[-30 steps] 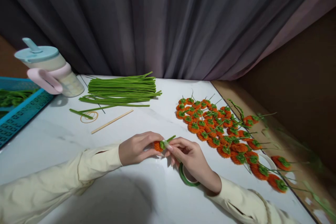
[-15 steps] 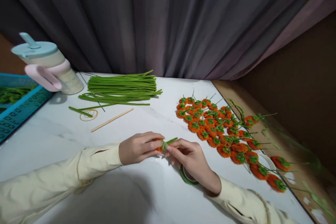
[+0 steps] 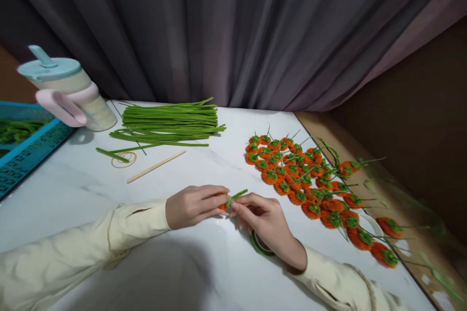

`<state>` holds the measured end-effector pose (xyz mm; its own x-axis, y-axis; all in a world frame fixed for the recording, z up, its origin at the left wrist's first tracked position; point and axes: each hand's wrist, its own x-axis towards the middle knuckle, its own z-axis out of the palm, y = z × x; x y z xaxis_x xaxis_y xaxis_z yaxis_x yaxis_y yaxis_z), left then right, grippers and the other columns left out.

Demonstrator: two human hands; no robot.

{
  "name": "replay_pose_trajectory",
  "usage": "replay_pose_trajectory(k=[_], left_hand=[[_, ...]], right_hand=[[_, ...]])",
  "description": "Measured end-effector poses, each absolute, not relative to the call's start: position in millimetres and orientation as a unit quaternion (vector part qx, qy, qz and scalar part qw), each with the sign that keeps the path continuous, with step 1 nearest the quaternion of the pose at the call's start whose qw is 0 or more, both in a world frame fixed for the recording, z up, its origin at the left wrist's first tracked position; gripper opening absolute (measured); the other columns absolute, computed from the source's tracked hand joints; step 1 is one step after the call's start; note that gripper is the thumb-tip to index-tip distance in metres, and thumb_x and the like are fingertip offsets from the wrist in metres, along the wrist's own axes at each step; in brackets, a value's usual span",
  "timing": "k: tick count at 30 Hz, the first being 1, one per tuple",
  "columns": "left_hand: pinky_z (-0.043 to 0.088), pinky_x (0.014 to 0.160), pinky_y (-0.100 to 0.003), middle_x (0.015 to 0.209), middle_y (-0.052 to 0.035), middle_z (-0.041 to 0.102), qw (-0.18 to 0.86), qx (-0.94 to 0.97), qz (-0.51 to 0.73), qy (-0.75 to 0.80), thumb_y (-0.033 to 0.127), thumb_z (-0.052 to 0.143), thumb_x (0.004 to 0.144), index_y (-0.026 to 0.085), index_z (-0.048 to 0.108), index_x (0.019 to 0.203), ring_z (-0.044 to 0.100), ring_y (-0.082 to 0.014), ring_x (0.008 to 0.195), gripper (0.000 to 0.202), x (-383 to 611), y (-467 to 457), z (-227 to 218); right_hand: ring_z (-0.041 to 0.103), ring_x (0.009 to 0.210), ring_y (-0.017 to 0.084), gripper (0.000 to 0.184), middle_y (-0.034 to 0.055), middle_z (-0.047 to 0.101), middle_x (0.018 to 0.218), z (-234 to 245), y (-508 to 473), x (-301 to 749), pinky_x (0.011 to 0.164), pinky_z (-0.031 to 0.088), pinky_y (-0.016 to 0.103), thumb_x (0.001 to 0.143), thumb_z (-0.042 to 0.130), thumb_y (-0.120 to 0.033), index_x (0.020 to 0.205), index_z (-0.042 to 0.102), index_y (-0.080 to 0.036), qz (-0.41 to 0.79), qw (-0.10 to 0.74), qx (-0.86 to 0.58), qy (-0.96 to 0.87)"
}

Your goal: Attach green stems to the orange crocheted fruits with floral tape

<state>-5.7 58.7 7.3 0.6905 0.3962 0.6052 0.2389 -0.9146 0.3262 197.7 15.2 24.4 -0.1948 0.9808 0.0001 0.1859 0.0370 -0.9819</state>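
Note:
My left hand [image 3: 193, 205] grips a small orange pipe-cleaner fruit [image 3: 222, 204] with a green top, mostly hidden by the fingers. My right hand [image 3: 268, 223] pinches its short green stem [image 3: 238, 196] just right of the left fingertips. Both hands rest low over the white table [image 3: 109, 189]. A roll of green tape [image 3: 260, 245] lies under my right palm, partly covered. A heap of several finished orange fruits [image 3: 302, 180] with green tops lies to the right of my hands.
A bundle of green pipe cleaners [image 3: 170, 121] lies at the back. A wooden stick [image 3: 156, 166] and a rubber band [image 3: 124, 159] lie left of centre. A lidded cup with pink handle [image 3: 69, 95] and a blue basket [image 3: 25, 148] stand far left. Dark curtain behind.
My left fingers have closed further over the orange fruit, hiding most of it. The green stem has tilted slightly right. The hands stay in about the same place.

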Motion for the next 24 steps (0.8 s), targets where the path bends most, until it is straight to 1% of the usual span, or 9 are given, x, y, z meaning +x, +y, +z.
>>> replay_pose_trajectory(k=[7,11,14,18,24], left_hand=[[0.055,0.076,-0.025,0.105,-0.0145,0.065,0.090,0.916,0.356,0.163,0.024,0.048,0.093,0.013,0.055,0.110,0.065,-0.0186,0.092,0.022,-5.0,59.3,7.8],[0.056,0.076,-0.025,0.105,-0.0137,0.065,0.096,0.914,0.355,0.173,0.023,0.047,0.093,0.013,0.055,0.110,0.065,-0.0184,0.092,0.021,-4.9,58.6,9.1],[0.055,0.076,-0.024,0.104,-0.0132,0.066,0.097,0.909,0.365,0.174,0.023,0.047,0.093,0.013,0.056,0.109,0.065,-0.0178,0.092,0.021,-4.9,58.1,9.5],[0.055,0.077,-0.024,0.102,-0.0129,0.066,0.122,0.898,0.386,0.172,0.021,0.051,0.091,0.013,0.057,0.110,0.065,-0.0170,0.091,0.021,-4.6,57.8,10.5],[0.055,0.078,-0.024,0.101,-0.0140,0.066,0.177,0.887,0.397,0.154,0.018,0.056,0.088,0.012,0.058,0.109,0.064,-0.0173,0.091,0.022,-3.7,57.7,12.8]], right_hand=[[0.050,0.041,0.010,0.023,0.0025,0.065,0.058,25.8,15.7,197.4,0.040,0.040,0.021,0.078,0.066,-0.040,0.073,0.066,-0.017,0.507,0.413,-0.490,-0.577],[0.048,0.040,0.009,0.022,0.0019,0.066,0.060,25.6,17.2,196.9,0.039,0.039,0.021,0.076,0.068,-0.039,0.077,0.067,-0.017,0.527,0.420,-0.483,-0.559],[0.048,0.040,0.009,0.024,0.0011,0.065,0.059,25.6,18.0,196.3,0.039,0.040,0.020,0.074,0.070,-0.040,0.078,0.066,-0.017,0.553,0.420,-0.482,-0.534],[0.049,0.042,0.008,0.028,0.0007,0.065,0.061,26.4,18.5,195.3,0.040,0.042,0.020,0.072,0.071,-0.041,0.079,0.063,-0.016,0.591,0.419,-0.469,-0.506],[0.057,0.050,0.010,0.028,-0.0004,0.064,0.063,29.8,18.7,195.1,0.047,0.050,0.021,0.073,0.072,-0.038,0.084,0.058,-0.016,0.643,0.424,-0.421,-0.480]])
